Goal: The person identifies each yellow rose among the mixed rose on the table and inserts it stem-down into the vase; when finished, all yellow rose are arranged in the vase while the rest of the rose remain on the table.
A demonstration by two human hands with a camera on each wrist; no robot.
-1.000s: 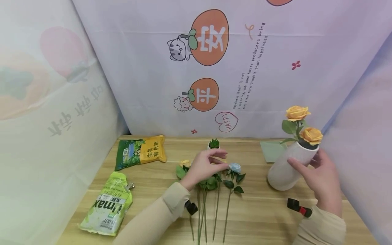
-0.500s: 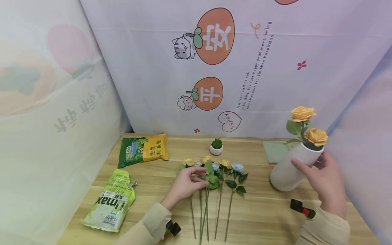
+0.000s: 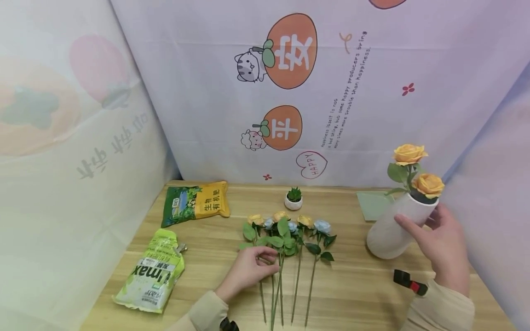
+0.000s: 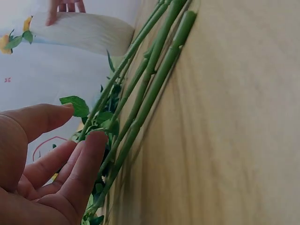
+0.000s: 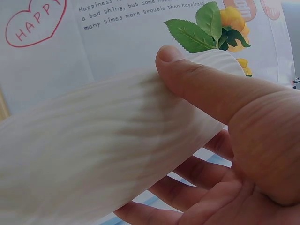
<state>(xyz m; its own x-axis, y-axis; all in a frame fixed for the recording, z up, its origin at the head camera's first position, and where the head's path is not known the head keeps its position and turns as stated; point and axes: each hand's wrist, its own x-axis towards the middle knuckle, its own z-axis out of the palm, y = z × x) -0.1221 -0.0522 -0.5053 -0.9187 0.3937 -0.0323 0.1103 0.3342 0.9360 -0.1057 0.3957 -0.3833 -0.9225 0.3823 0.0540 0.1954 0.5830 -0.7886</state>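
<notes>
My left hand (image 3: 250, 269) hovers at the stems (image 3: 281, 294) of several yellow and blue roses lying side by side on the wooden table. In the left wrist view its thumb and fingers stand apart with nothing between them, fingertips close to the green stems (image 4: 140, 108). At the right, a white ribbed vase (image 3: 391, 227) leans toward the right side, its mouth up. My right hand (image 3: 443, 250) grips it near the rim, thumb across the front of the vase (image 5: 103, 140) and fingers behind. Two yellow roses (image 3: 428, 185) rise from its mouth.
A small potted succulent (image 3: 294, 198) stands behind the flower heads. At the left lie a yellow-green bag (image 3: 196, 202) and a lime-green bag (image 3: 151, 271) with a metal clip. A pale green card (image 3: 370, 204) lies behind the vase. Printed cloth (image 3: 215, 115) surrounds the table.
My left hand has drawn back from beside the flower heads, down and left to the stems, uncovering the succulent and blooms. My right hand still holds the tilted vase.
</notes>
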